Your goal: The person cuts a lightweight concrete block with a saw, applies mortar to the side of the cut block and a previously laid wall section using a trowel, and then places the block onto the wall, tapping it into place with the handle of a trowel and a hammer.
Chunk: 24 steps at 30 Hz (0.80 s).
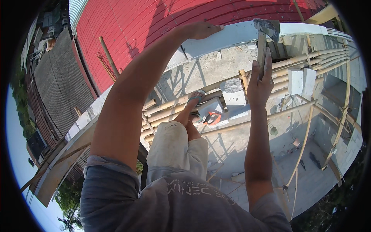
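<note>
My right hand point(258, 80) grips the handle of a grey metal trowel point(266, 29), whose blade points up against the pale wall top point(235, 33). My left hand point(201, 29) lies flat, fingers together, on that same white-plastered wall top, to the left of the trowel. Below, my foot in a sandal point(195, 98) stands on bamboo scaffold poles point(170, 108). A hand saw with an orange handle point(213, 117) lies on a light block just right of the foot.
Several grey masonry blocks point(302, 80) rest on the bamboo platform. A red tiled roof point(154, 19) lies beyond the wall. Far beneath are a concrete floor point(309, 181), lower roofs point(58, 81) and trees. Bamboo uprights point(344, 116) frame the right side.
</note>
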### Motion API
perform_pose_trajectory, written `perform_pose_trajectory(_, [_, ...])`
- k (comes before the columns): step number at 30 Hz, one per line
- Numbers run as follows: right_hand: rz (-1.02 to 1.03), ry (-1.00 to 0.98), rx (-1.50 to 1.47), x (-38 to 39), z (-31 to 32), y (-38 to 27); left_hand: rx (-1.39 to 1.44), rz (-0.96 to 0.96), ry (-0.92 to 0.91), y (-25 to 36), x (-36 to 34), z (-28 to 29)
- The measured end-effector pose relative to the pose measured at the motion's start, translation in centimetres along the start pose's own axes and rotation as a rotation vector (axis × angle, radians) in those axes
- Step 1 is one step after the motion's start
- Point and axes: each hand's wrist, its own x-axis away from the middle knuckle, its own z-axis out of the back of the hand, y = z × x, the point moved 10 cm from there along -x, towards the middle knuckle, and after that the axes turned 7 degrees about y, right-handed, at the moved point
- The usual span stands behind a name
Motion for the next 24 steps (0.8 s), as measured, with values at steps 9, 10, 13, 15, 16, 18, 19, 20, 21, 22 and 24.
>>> perform_pose_trajectory(9, [0.060,-0.270,0.231,4.2,-7.6,-0.5,0.039,0.189,-0.086,-6.8,5.5,-0.4])
perform_pose_trajectory(10, [0.028,-0.334,0.275,4.7,-8.6,0.8,0.043,0.191,-0.077,-6.4,5.6,-0.4])
perform_pose_trajectory(13, [0.060,-0.365,0.252,5.2,-9.2,0.9,0.058,0.239,0.066,-8.0,6.2,0.9])
perform_pose_trajectory(15, [0.078,-0.299,0.148,4.8,-8.1,-0.5,0.655,0.087,0.386,-9.7,6.7,3.5])
perform_pose_trajectory(16, [0.081,-0.280,0.122,4.3,-7.2,-0.9,0.656,0.081,0.393,-9.7,7.1,4.0])
perform_pose_trajectory(18, [0.152,-0.226,0.079,4.0,-5.9,-1.5,0.626,0.090,0.483,-10.0,9.0,5.0])
perform_pose_trajectory(19, [0.216,-0.175,0.037,4.0,-5.2,-2.3,0.630,0.090,0.488,-9.8,9.8,4.8])
perform_pose_trajectory(20, [0.222,-0.178,0.040,4.0,-5.3,-2.4,0.535,0.049,0.479,-9.1,10.4,4.6])
perform_pose_trajectory(21, [0.221,-0.170,0.035,4.1,-5.2,-2.6,0.435,0.008,0.457,-8.3,10.5,4.2])
perform_pose_trajectory(22, [0.221,-0.162,0.032,4.2,-5.2,-2.7,0.439,0.004,0.448,-8.0,10.5,3.8])
perform_pose_trajectory(24, [0.198,-0.175,0.060,4.9,-6.1,-2.3,0.129,0.010,0.414,-7.3,10.6,2.4])
